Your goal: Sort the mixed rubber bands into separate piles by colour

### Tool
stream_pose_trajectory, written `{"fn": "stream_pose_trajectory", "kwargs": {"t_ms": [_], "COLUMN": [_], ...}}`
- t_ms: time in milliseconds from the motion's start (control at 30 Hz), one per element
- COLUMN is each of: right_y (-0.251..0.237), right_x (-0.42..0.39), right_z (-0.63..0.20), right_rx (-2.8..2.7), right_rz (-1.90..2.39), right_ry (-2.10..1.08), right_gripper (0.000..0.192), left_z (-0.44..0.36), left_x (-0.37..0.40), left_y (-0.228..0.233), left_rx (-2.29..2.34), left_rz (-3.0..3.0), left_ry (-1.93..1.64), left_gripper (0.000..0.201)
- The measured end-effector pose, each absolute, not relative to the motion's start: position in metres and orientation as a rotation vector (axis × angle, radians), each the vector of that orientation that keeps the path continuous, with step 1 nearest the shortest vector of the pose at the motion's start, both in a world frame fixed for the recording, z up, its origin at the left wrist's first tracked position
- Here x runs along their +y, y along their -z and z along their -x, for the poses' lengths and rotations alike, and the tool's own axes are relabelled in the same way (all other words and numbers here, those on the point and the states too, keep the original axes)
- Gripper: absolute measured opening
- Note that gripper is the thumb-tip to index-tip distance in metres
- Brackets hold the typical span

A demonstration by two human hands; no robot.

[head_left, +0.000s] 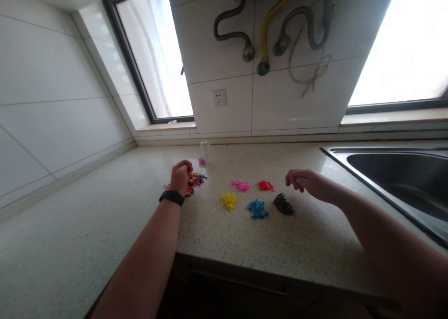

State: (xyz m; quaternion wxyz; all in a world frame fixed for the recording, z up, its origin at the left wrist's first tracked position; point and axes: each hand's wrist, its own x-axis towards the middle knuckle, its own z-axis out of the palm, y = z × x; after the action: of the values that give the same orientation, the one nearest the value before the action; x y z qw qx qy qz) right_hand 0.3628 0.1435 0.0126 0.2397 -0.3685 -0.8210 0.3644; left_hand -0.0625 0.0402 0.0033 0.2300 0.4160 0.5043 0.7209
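**Mixed pile under the left hand, five sorted heaps beside it**

Mixed pile [194, 181] of small coloured pieces lies on the speckled counter [105, 244], toward the back and left of centre. What the pieces are is too small to tell. The left hand [181, 176] sits on the near left side of this pile, curled into a loose fist with the fingertips turned down into the pieces; whether it has pinched one cannot be told from here. A black band [171, 197] circles that wrist.

To the right of the pile lie five small heaps, each of one colour and each apart from the others: pink heap [240, 185] and red heap [265, 185] in the back row, yellow heap [228, 201], blue heap [257, 209] and black heap [283, 204] in the front row. The right hand [301, 179] hovers just right of the red heap and above the black one, palm down, fingers loosely bent and half closed, with nothing seen in it.

Behind the mixed pile stands a small clear container [204, 152] with something pink at its base. A steel sink [395, 174] is set into the counter at the far right. On the tiled wall behind are a socket [219, 98] and several hoses [273, 25], with a bright window [156, 53] on either side.
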Motion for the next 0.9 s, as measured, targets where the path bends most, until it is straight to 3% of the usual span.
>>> {"fn": "stream_pose_trajectory", "kwargs": {"t_ms": [267, 500, 900], "right_y": [-0.010, -0.007, -0.012], "right_x": [0.146, 0.149, 0.144], "right_z": [-0.364, -0.366, -0.363], "right_rx": [-2.270, -2.310, -2.349], "right_rz": [0.966, 1.085, 1.177], "right_ry": [-1.012, -0.956, -0.912], "right_gripper": [0.017, 0.021, 0.024], "left_z": [0.071, 0.085, 0.098], "left_x": [0.036, 0.032, 0.028], "left_y": [-0.010, -0.005, 0.002], "left_rx": [1.745, 2.457, 2.639], "left_rz": [-1.409, -1.787, -1.741], "left_ry": [-1.864, -1.068, -0.669], "left_gripper": [0.017, 0.026, 0.027]}}
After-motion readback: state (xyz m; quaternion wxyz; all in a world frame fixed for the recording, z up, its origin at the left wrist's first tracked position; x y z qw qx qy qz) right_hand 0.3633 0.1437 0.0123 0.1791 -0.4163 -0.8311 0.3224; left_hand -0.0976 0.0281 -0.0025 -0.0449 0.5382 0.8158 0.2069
